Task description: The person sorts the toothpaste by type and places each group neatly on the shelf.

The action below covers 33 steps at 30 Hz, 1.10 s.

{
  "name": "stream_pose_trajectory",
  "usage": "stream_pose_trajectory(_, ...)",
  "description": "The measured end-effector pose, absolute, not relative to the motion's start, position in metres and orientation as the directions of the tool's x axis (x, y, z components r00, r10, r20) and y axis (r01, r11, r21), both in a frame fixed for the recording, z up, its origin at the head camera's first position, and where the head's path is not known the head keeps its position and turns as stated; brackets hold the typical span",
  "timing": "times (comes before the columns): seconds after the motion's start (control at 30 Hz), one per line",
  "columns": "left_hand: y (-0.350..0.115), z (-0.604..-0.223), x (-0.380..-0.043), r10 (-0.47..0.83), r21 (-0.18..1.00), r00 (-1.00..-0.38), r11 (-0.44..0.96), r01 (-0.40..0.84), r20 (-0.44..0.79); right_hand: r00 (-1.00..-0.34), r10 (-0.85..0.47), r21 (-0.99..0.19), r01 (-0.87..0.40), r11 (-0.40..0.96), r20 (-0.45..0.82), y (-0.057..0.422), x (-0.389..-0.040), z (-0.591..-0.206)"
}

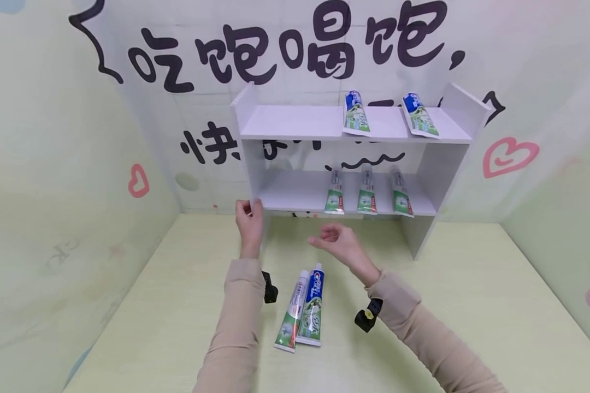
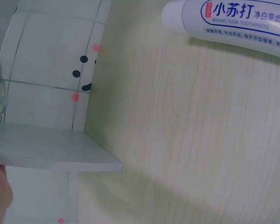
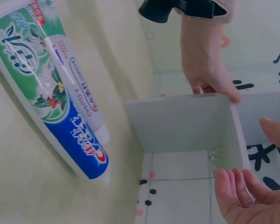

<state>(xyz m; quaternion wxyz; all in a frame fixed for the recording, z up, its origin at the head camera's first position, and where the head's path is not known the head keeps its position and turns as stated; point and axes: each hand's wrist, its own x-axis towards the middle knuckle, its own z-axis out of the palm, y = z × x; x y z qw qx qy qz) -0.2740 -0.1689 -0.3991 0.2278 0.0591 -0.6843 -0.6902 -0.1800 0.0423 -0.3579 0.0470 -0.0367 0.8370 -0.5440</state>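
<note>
At the left side panel of a white two-tier shelf [image 1: 295, 121], my left hand [image 1: 249, 229] holds the panel's front edge, thumb on the edge and fingers bent along the outer face. My right hand [image 1: 341, 245] hovers before the lower board with loosely bent fingers and nothing in them; the right wrist view shows its palm [image 3: 252, 205] turned up. Two toothpaste tubes lie side by side on the table between my forearms: a blue-and-green tube [image 1: 313, 308] and a white-and-green baking soda tube [image 1: 291, 316], caps toward the shelf.
Two blue-and-green tubes [image 1: 357, 115] lie on the upper board's right half. Three white-and-green tubes [image 1: 366, 191] line the lower board from its middle rightward. The pale wooden table [image 1: 472, 305] meets a decorated wall [image 1: 295, 93] behind the shelf and side walls left and right.
</note>
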Motion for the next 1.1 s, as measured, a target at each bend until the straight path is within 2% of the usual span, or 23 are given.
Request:
stream_pose_trajectory(0.6, -0.17, -0.399, -0.271, -0.403, 0.971, -0.886, 0.03, 0.238, 0.23, -0.991, -0.075, -0.914, 0.073, 0.399, -0.111, 0.041, -0.173, -0.414)
stream_pose_trajectory(0.83, -0.168, -0.399, -0.273, -0.405, 0.97, -0.884, 0.034, 0.242, 0.235, -0.983, -0.054, -0.906, 0.14, 0.398, -0.175, 0.041, -0.169, -0.428)
stream_pose_trajectory(1.1, -0.166, -0.399, -0.273, -0.41, 0.971, -0.883, 0.03, 0.238, 0.229, -0.964, -0.041, -0.856, 0.212, 0.471, -0.261, 0.036, -0.158, -0.442)
